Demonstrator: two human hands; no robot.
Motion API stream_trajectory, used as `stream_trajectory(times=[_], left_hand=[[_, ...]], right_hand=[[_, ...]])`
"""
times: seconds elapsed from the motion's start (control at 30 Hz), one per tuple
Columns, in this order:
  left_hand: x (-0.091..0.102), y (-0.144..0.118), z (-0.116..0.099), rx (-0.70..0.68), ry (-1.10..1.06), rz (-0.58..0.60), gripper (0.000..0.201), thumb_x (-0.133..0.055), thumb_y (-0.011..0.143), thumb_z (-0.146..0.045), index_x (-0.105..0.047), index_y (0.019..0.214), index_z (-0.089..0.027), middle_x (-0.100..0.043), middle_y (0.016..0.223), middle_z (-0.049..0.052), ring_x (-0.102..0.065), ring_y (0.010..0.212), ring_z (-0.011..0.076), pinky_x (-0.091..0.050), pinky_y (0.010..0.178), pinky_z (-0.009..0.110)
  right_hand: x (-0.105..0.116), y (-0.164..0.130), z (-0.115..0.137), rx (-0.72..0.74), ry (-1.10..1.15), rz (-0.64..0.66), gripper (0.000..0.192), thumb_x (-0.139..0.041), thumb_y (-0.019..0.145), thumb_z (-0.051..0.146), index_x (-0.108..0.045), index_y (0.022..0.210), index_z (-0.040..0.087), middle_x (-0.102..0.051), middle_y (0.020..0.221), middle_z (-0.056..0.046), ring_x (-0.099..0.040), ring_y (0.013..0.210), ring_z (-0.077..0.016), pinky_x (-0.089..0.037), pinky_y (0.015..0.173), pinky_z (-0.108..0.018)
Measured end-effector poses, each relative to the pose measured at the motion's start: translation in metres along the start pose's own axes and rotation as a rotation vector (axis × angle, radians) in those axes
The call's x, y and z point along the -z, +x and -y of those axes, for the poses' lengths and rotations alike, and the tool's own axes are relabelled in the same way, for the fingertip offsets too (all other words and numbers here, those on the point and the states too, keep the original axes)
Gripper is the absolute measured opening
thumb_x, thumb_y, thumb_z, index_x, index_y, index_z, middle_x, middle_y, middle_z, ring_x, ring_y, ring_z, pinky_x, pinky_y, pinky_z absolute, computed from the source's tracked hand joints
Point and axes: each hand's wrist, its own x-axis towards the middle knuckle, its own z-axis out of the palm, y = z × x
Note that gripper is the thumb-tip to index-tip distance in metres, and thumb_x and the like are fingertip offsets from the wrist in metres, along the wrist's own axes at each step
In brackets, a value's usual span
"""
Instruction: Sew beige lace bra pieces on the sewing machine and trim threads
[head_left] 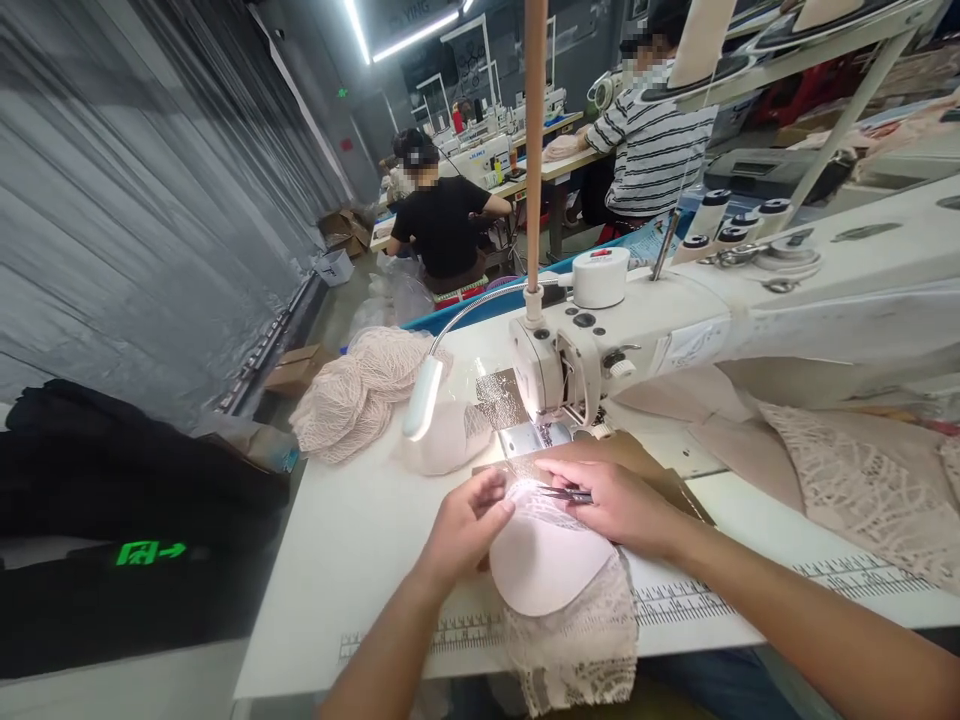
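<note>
A pale cup-shaped piece (547,572) lies on the near side of a sewing machine (541,372), its long axis running from the machine toward the worker, rounded end nearest the body, a lace strip (581,635) trailing beneath. The right hand (626,503), forearm angled in from the right, curls its fingers around small scissors (568,494) whose blades point left. The left hand (466,525) bends its fingers and thumb at the piece's left edge; whether they pinch it cannot be told.
</note>
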Motion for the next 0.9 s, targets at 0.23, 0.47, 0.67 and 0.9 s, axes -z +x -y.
stream_trajectory(times=[0.23, 0.47, 0.67, 0.9], left_hand=[[-0.010, 0.011, -0.001, 0.195, -0.441, 0.305, 0.041, -0.079, 0.069, -0.036, -0.070, 0.098, -0.009, -0.068, 0.079, 0.008, -0.062, 0.070, 0.0147, -0.047, 0.069, 0.025], [-0.032, 0.023, 0.003, 0.054, -0.451, 0.247, 0.034, -0.079, 0.068, -0.039, -0.068, 0.080, -0.010, -0.065, 0.075, 0.005, -0.056, 0.065, 0.0122, -0.043, 0.065, 0.024], [-0.031, 0.024, 0.013, -0.032, -0.310, 0.186, 0.034, -0.076, 0.072, -0.042, -0.064, 0.074, -0.009, -0.058, 0.070, 0.003, -0.049, 0.064, 0.0110, -0.039, 0.063, 0.023], [-0.031, 0.026, 0.017, -0.018, -0.256, 0.205, 0.039, -0.075, 0.070, -0.045, -0.057, 0.067, -0.010, -0.048, 0.062, -0.001, -0.041, 0.058, 0.0082, -0.033, 0.057, 0.021]], right_hand=[[-0.005, -0.003, 0.001, 0.015, 0.190, 0.016, 0.045, -0.055, 0.086, 0.036, -0.057, 0.129, 0.022, -0.067, 0.117, -0.009, -0.063, 0.103, -0.0257, -0.053, 0.086, -0.039], [0.003, -0.006, -0.001, -0.039, 0.262, 0.026, 0.053, -0.052, 0.087, 0.050, -0.058, 0.127, 0.016, -0.065, 0.119, -0.012, -0.061, 0.107, -0.0290, -0.052, 0.089, -0.042], [0.001, -0.004, -0.016, -0.034, 0.201, 0.029, 0.045, -0.046, 0.091, 0.048, -0.062, 0.123, 0.021, -0.066, 0.120, -0.008, -0.058, 0.114, -0.0289, -0.045, 0.097, -0.043], [0.005, -0.002, 0.009, -0.074, 0.361, 0.132, 0.028, -0.053, 0.087, 0.042, -0.063, 0.101, 0.020, -0.068, 0.090, -0.003, -0.063, 0.081, -0.0205, -0.050, 0.069, -0.031]])
